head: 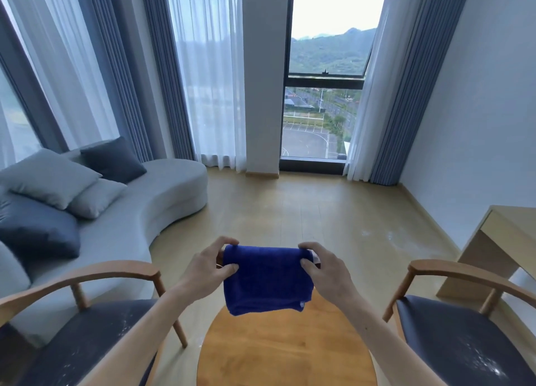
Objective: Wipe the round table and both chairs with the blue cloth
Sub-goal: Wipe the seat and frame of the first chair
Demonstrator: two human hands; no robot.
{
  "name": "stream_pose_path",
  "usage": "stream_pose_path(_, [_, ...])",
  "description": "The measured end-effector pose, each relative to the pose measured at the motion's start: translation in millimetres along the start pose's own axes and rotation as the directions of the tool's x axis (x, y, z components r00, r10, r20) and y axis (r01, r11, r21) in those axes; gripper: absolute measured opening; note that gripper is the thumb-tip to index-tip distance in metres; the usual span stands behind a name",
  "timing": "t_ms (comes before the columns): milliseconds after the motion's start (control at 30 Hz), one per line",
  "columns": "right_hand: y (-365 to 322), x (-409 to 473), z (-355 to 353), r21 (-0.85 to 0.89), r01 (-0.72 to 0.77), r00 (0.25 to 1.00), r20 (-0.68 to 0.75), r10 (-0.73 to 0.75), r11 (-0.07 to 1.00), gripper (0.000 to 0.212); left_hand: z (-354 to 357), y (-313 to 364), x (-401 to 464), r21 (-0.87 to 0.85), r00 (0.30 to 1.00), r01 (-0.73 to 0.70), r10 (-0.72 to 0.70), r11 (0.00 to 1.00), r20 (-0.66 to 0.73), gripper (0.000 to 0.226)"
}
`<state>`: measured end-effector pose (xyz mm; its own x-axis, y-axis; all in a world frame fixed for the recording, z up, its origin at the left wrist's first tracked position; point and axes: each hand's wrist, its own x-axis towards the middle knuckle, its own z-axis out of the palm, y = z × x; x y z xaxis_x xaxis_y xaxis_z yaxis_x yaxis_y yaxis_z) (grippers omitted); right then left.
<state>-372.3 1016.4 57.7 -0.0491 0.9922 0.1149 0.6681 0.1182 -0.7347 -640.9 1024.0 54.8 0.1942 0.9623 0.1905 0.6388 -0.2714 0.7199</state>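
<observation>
Left chair [95, 339]: wooden arms, dark seat flecked with white dust; not yet wiped, by the look of it.
Left hand [210, 265]: thumb and fingers pinch the left top corner of the cloth.
Blue cloth [266, 279]: folded, held in the air above the far edge of the round table [285, 353], apart from its top.
Right hand [324, 268]: thumb and fingers pinch the right top corner.
Right chair [464, 336]: dark seat, also dusted white.
Step in hand, as judged: squaring the fold. Keep both pinches level, make a flat pad, then lay it flat on the table and wipe in overlapping passes.
</observation>
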Motion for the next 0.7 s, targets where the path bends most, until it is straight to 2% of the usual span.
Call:
stream_pose_path(133, [2.2, 2.2, -2.7, 0.154, -0.051, 0.996, 0.086, 0.038, 0.987, 0.028, -1.0, -0.7, 3.4, -0.010, 0.999, 0.042, -0.042, 0.999, -0.009, 0.038])
stream_pose_path(200, [1.9, 1.8, -5.8, 0.256, -0.083, 0.982, 0.184, 0.036, 0.963, 0.038, -2.0, 0.7, 4.3, -0.082, 0.997, 0.075, -0.073, 0.994, 0.031, 0.040])
stream_pose_path(233, [2.0, 1.6, -7.3, 0.248, -0.081, 0.974, 0.224, 0.025, 0.965, 0.048, -2.1, 2.4, 4.5, -0.105, 0.994, 0.088, -0.080, 0.991, 0.075, 0.044])
stream_pose_path(267, [2.4, 1.7, -8.3, 0.197, -0.053, 0.971, 0.239, 0.005, 0.979, 0.055, -1.5, 4.1, 4.8, -0.096, 0.990, 0.088, -0.076, 0.992, 0.120, 0.050])
stream_pose_path(333, [5.0, 2.9, -7.9, 0.041, 0.043, 0.983, 0.179, -0.050, 0.998, 0.051, 3.0, 6.2, 5.5, 0.033, 0.986, 0.039, -0.044, 0.999, 0.163, 0.060])
stream_pose_path(400, [7.6, 3.4, -8.2, -0.105, 0.112, 0.991, 0.080, -0.104, 0.988, 0.036, 7.5, 8.0, 6.2, 0.178, 0.992, -0.020, -0.003, 0.984, 0.129, 0.052])
stream_pose_path(467, [12.4, 5.5, -10.1, -0.145, 0.145, 0.989, 0.055, -0.138, 0.979, 0.028, 9.1, 7.5, 7.2, 0.200, 0.995, -0.040, 0.020, 0.979, 0.102, 0.035])
stream_pose_path(567, [13.2, 6.9, -18.5, 0.070, 0.055, 0.990, 0.122, -0.063, 0.996, 0.023, 9.0, 4.8, 11.3, 0.083, 0.987, -0.010, -0.004, 0.996, 0.158, 0.023])
stream_pose_path(700, [15.7, 6.2, -24.2, 0.303, -0.056, 0.986, 0.164, 0.006, 0.951, 0.013, 11.4, 8.9, 15.5, -0.211, 0.978, 0.149, -0.112, 0.966, 0.179, 0.028])
